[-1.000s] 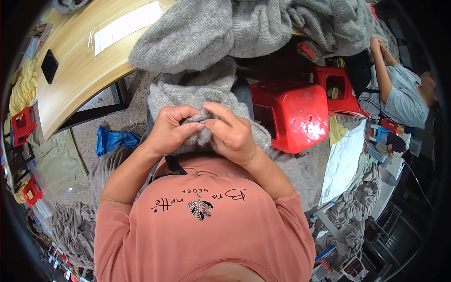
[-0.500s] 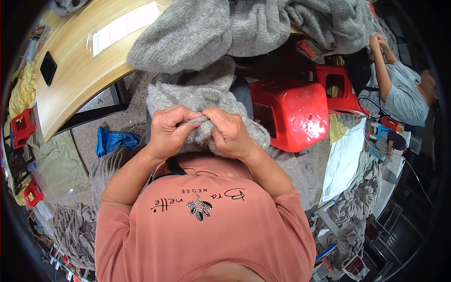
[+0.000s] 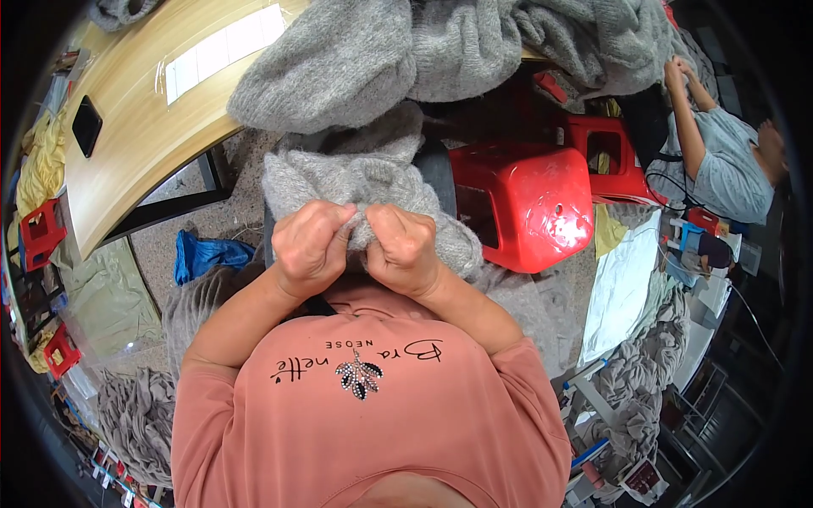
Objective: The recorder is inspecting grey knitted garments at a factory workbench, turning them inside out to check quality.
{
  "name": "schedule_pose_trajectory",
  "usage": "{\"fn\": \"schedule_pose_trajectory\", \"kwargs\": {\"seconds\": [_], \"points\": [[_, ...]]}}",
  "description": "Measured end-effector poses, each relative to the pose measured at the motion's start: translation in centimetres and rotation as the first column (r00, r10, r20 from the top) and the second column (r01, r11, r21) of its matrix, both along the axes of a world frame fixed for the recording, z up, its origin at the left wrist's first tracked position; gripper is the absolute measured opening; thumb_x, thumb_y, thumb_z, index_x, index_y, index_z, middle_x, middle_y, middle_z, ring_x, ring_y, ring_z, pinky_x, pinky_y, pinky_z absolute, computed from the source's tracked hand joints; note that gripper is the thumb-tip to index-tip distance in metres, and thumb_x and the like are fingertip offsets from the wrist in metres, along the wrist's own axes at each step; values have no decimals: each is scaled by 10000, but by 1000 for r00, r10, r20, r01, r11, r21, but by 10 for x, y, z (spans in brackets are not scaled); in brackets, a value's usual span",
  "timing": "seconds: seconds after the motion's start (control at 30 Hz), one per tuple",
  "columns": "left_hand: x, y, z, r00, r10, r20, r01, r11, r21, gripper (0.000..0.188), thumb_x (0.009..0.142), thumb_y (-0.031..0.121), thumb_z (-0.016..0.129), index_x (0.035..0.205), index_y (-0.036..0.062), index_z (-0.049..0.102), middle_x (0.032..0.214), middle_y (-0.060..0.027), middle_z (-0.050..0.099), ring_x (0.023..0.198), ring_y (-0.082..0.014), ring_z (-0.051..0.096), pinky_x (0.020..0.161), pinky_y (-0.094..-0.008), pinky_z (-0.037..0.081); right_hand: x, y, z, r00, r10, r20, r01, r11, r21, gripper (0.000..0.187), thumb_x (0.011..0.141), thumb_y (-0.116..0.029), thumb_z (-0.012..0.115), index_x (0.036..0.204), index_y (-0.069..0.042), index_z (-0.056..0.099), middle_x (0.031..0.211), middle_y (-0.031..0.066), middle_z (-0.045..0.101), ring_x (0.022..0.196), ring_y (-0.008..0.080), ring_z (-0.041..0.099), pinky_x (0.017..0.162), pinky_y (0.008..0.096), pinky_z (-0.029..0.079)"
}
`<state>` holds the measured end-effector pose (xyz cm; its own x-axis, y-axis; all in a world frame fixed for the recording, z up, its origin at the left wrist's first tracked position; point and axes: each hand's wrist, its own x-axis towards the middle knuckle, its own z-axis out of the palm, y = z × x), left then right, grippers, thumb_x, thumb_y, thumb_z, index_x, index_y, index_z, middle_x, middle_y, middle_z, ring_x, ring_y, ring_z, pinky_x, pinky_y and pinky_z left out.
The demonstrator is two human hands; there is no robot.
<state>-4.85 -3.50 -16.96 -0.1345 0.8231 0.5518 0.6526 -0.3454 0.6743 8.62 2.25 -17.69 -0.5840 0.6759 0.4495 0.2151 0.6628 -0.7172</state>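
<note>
A grey knitted garment (image 3: pixel 334 176) lies bunched across my lap, partly under both hands. My left hand (image 3: pixel 312 247) is closed, its thumb and bent fingers pinching a bit of the knit. Close beside it, my right hand (image 3: pixel 401 249) is closed on the same piece, with the two thumbs nearly meeting at the top. The pinched edge between them is mostly hidden by my fingers. Whether anything small is in the pinch, I cannot tell.
Ahead, a wooden table (image 3: pixel 140 152) bears a black phone (image 3: pixel 86 125), a white sheet (image 3: pixel 224 52) and heaped grey knitwear (image 3: pixel 326 63). Red plastic stools (image 3: pixel 542 199) stand to the right; beyond them sits another person (image 3: pixel 720 161). A blue bag (image 3: pixel 212 256) lies on the floor at left.
Both hands have come slightly nearer my body and rolled inward, the fingers curling more tightly. The pinched knit moved with them, while the rest of the garment hardly shifted.
</note>
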Motion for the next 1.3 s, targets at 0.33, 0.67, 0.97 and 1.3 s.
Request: {"fn": "schedule_pose_trajectory", "kwargs": {"seconds": [0.33, 0.67, 0.97, 1.3], "points": [[2, -1, 10, 998, 58, -18, -56, 992, 115, 156, 666, -71, 622, 809, -21, 584, 676, -115, 588, 554, -229, 585, 480, -278, 466, 7, 12, 13, 969, 181, -171, -216, 951, -219, 209, 563, 16, 516, 769, -15, 535, 614, 112, 511, 523, 299, 516, 454, 356, 411], [-1, -4, 10, 997, -21, -75, 29, 994, 105, 188, 648, -92, 605, 821, -19, 592, 668, -119, 580, 532, -224, 574, 465, -268, 453, 8, 6, 15, 980, 125, -157, -193, 801, -567, 143, 639, 44, 463, 732, 34, 572, 625, 91, 536, 501, 152, 493, 486, 264, 400], [7, -12, 9, 988, 81, -135, -70, 994, 81, 189, 664, -45, 649, 839, -27, 578, 640, -103, 562, 499, -202, 547, 431, -267, 423, -6, 6, 1, 993, 105, -60, -112, 985, -129, 291, 540, 50, 481, 813, 10, 576, 638, 125, 526, 536, 272, 527, 501, 334, 438], [16, -35, 15, 816, 228, 532, 192, 761, -620, 101, 709, 50, 671, 771, -3, 612, 656, -51, 605, 583, -85, 544, 514, -228, 429, 34, -19, -6, 984, 137, -112, -121, 983, 139, 352, 503, 79, 518, 848, 23, 559, 791, 143, 552, 634, 287, 567, 520, 322, 463]]}}
